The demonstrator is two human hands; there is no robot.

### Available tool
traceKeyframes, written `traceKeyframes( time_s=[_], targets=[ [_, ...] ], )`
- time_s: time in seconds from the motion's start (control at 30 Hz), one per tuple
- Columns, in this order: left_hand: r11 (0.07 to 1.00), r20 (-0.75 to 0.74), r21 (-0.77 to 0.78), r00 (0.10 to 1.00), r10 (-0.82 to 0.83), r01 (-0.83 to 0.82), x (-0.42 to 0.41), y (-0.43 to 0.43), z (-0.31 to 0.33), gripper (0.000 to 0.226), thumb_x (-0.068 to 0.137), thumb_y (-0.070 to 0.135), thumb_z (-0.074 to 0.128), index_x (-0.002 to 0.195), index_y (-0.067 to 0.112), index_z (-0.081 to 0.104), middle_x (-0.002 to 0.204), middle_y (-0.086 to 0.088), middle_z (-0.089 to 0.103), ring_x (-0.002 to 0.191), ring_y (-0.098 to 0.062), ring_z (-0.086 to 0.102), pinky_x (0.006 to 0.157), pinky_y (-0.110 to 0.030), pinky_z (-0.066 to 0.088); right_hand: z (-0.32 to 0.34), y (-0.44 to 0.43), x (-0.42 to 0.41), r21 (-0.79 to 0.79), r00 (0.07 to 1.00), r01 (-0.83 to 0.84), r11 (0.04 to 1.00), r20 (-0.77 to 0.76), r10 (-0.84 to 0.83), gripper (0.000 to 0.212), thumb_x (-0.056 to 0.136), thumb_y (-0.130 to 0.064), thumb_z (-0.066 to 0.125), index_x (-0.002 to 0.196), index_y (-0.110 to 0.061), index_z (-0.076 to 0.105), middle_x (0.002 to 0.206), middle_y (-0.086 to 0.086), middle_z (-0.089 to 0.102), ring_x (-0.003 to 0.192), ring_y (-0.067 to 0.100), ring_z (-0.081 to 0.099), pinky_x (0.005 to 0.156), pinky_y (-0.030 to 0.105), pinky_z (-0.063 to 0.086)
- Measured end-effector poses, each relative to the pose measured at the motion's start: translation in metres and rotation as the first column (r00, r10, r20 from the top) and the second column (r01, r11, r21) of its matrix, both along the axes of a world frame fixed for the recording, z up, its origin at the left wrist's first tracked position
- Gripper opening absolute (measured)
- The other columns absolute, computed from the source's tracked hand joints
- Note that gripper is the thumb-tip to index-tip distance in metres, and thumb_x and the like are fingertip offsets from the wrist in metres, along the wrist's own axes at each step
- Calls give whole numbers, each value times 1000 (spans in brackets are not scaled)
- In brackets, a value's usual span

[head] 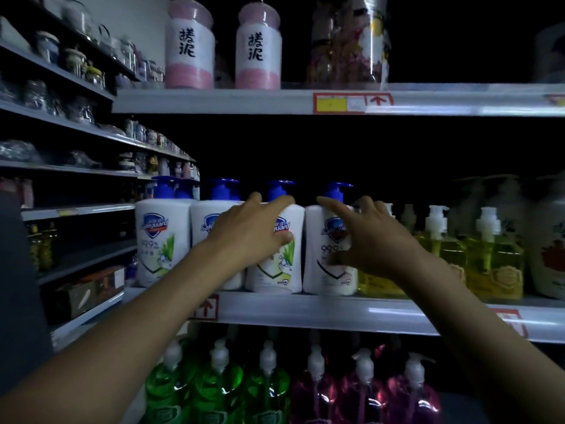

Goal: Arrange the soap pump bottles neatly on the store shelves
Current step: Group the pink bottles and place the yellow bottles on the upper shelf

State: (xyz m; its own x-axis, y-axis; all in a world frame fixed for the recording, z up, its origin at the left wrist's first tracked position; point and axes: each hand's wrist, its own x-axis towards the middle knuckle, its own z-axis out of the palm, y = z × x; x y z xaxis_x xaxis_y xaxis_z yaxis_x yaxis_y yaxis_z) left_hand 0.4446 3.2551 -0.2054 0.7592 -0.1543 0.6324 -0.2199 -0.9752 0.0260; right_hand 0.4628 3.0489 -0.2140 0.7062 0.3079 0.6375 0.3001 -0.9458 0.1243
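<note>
Dim shelf (305, 310): left hand (253, 231) grips one Safeguard bottle (284, 270); right hand's (370, 237) spread fingers (333, 206) perhaps touch neighbouring bottle (324, 270).

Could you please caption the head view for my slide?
Left hand grips a white, blue-pumped soap bottle; right hand touches the neighbouring bottle on the grey shelf.

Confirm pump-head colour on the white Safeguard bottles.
Blue pump head on each white Safeguard bottle; head view, clearest at left.

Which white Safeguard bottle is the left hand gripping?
Third Safeguard bottle from the left: left hand curls over its shoulder; right hand is at the fourth bottle.
</note>
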Motion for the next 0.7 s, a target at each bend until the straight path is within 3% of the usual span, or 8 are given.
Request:
traceKeyframes(
  time_s=[0.1, 0.33, 0.4, 0.5, 0.6, 0.7],
  targets=[
    [999, 11, -24, 999, -43, 43, 6, 1, -2, 56, 89, 49, 54, 138, 44, 26, 123, -9, 43, 104, -35, 54, 77, -37, 45, 1, 3, 1, -36, 997, 63, 997, 40, -62, 104, 73, -57, 72, 149, -45, 2, 139, 16, 32, 128, 32, 33, 95, 39, 46],
    [998, 27, -27, 998, -56, 57, -3, 2, -9, 60, 94, 45, 49, 144, 48, 16, 146, -13, 27, 112, -38, 51, 83, -42, 46, 0, 17, -9, -24, 990, 138, 990, 44, -137, 100, 77, -59, 66, 150, -42, -1, 140, 19, 29, 127, 34, 33, 93, 39, 46],
    [999, 115, -10, 993, -40, 42, -14, 16, -10, 58, 96, 43, 47, 145, 45, 16, 150, -13, 21, 105, -37, 56, 80, -41, 48, 4, 24, -21, 8, 978, 164, 986, 132, -163, 91, 82, -53, 65, 151, -38, 7, 139, 19, 30, 126, 35, 35, 92, 40, 48],
    [998, 231, -1, 971, 58, -60, -22, 50, -8, 55, 96, 40, 47, 145, 39, 22, 145, -14, 25, 95, -36, 58, 73, -37, 45, 11, 48, -34, 63, 968, 28, 998, 247, -42, 75, 85, -43, 65, 146, -32, 24, 137, 15, 32, 124, 33, 38, 89, 41, 49],
    [993, 91, -6, 989, 114, -114, -13, 72, -3, 62, 94, 46, 49, 146, 45, 16, 149, -14, 24, 112, -39, 53, 81, -40, 46, 12, 76, -26, 32, 992, -69, 997, 111, 65, 77, 84, -40, 68, 146, -35, 22, 139, 13, 31, 126, 34, 41, 86, 45, 52],
    [993, -7, 39, 994, 109, -109, -5, 73, -2, 66, 90, 54, 51, 146, 49, 15, 150, -14, 25, 122, -40, 46, 90, -42, 44, 8, 92, -13, 11, 997, -70, 997, -15, 70, 89, 81, -40, 71, 148, -41, 12, 138, 15, 34, 123, 35, 45, 88, 47, 52]
  ],
)
